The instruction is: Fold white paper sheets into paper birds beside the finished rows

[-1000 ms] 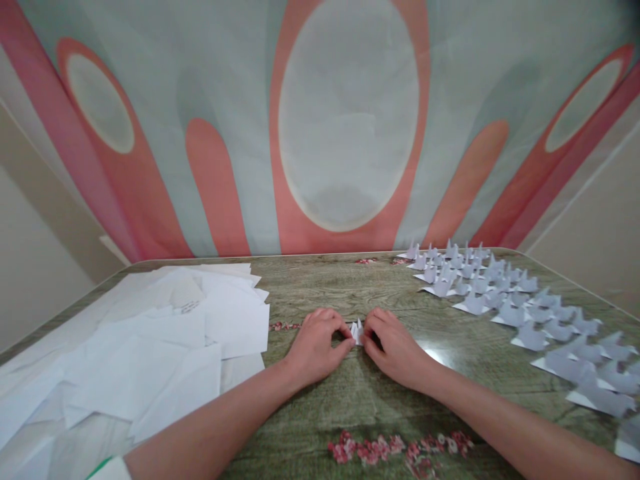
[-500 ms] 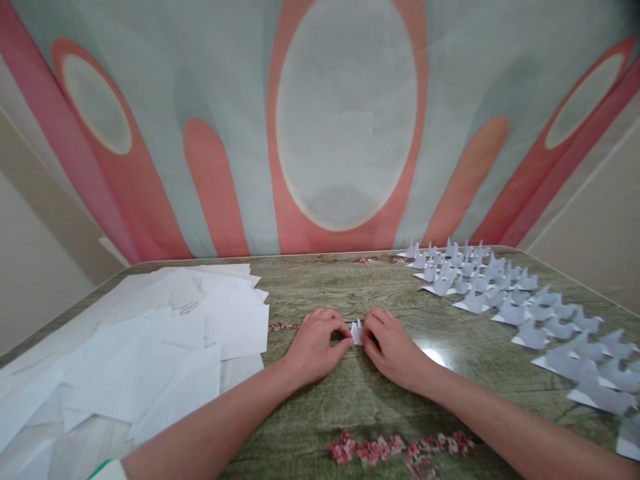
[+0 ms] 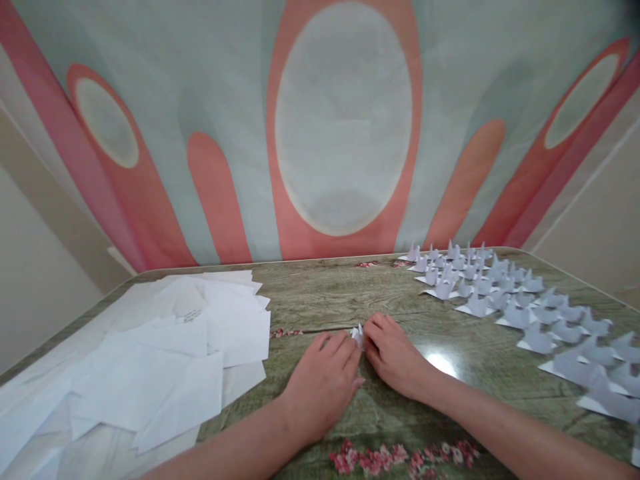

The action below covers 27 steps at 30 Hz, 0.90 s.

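Note:
A small folded white paper piece [image 3: 357, 335] with pointed tips stands on the table between my two hands, its lower part partly covered by fingers. My right hand [image 3: 393, 353] is closed, with its curled fingertips pinching the right side of the paper. My left hand [image 3: 325, 380] lies palm-down with its fingers stretched toward the paper, the fingertips touching its lower left side. The left thumb sticks out below, apart from the paper. Several rows of folded white paper birds [image 3: 520, 313] stand at the right of the table.
Loose white paper sheets [image 3: 165, 367] lie in an overlapping heap on the left. The wood-patterned table [image 3: 310, 293] carries printed pink flowers [image 3: 400, 459]. Behind its far edge hangs a patterned backdrop [image 3: 345, 120] in coral and grey-green.
My left hand has turned flatter and moved slightly nearer to me, its thumb coming away from the paper. My right hand keeps its pinch. The view has shifted slightly.

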Available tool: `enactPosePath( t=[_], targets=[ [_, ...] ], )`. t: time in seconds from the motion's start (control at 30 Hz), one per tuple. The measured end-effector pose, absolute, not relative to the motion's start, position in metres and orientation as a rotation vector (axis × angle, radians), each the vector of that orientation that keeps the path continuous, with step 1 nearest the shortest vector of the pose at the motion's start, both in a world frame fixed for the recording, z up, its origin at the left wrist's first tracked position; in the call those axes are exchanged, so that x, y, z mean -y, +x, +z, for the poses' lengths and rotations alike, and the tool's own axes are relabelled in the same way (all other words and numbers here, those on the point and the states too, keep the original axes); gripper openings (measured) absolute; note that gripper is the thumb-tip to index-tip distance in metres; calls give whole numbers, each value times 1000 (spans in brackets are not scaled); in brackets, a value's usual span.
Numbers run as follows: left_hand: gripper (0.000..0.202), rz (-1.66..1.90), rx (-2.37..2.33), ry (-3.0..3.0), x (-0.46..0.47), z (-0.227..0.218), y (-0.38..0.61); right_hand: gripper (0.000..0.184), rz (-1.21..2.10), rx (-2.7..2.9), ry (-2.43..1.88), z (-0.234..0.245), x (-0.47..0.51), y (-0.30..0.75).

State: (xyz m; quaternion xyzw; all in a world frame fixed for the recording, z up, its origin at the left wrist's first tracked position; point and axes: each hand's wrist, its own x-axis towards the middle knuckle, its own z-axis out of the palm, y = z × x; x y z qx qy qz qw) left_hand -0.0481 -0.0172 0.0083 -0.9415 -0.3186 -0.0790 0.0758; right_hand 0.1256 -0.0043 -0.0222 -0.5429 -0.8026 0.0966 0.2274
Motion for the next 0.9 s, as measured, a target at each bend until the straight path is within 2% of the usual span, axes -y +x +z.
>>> enactPosePath(
  t=[0.13,0.6,0.9],
  targets=[
    [47,-200,932,-2786,19,3,-48,11,257,2218,-1494,-21,5,125],
    [51,-138,914,-2882,13,11,-50,11,257,2214,-1471,-25,3,127],
    [50,-160,904,-2854,6,12,-52,12,518,1967,-1322,-19,9,140]
  ],
)
